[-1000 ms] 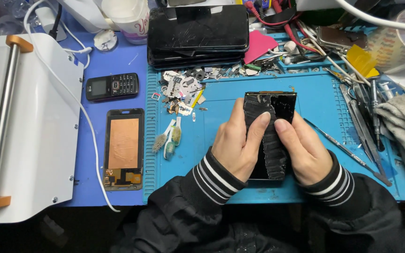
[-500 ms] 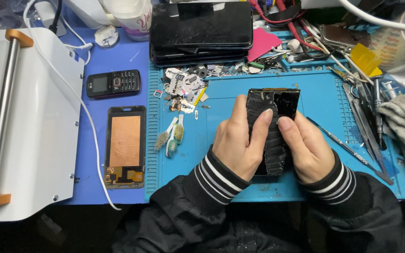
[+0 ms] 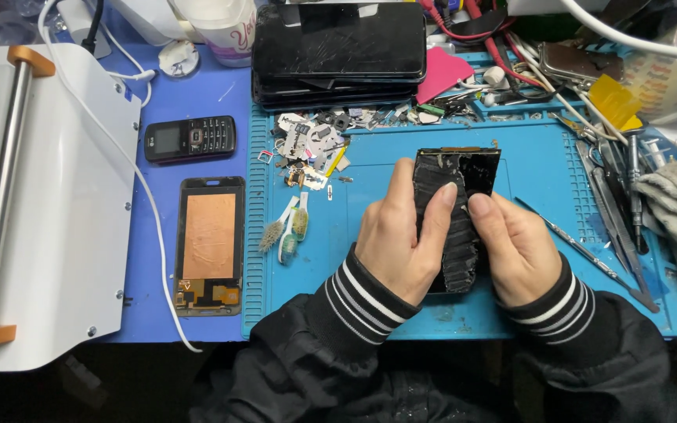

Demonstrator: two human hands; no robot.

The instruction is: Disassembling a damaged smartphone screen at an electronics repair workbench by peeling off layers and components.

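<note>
Left hand (image 3: pixel 400 243): clamped on the left edge of the cracked phone screen (image 3: pixel 457 211), fingers curled over its face, thumb underneath out of sight.
Right hand (image 3: pixel 512 247): closed on the right side of the same screen, thumb tip pressed on the dark glass just beside the left fingertips.
Cracked phone screen: held between both hands, over the middle of the blue mat (image 3: pixel 542 168), tilted slightly — top corner shattered, lower part ridged and dull.
Blue mat: spread on the surface, scraps and small parts (image 3: pixel 311 145) heaped near its upper left.
Brushes (image 3: pixel 285 229): two, lying on the mat, left of the left hand, well apart from it.
Phone frame (image 3: pixel 210 244): flat on the surface left of the mat, copper-coloured panel up.
Keypad phone (image 3: pixel 190 139): lying above the frame.
Stack of dark screens (image 3: pixel 338 47): at the top of the mat.
Metal tools (image 3: pixel 609 188): laid along the mat's right side — near the right hand, not touched.
White machine (image 3: pixel 41 204): far left.
</note>
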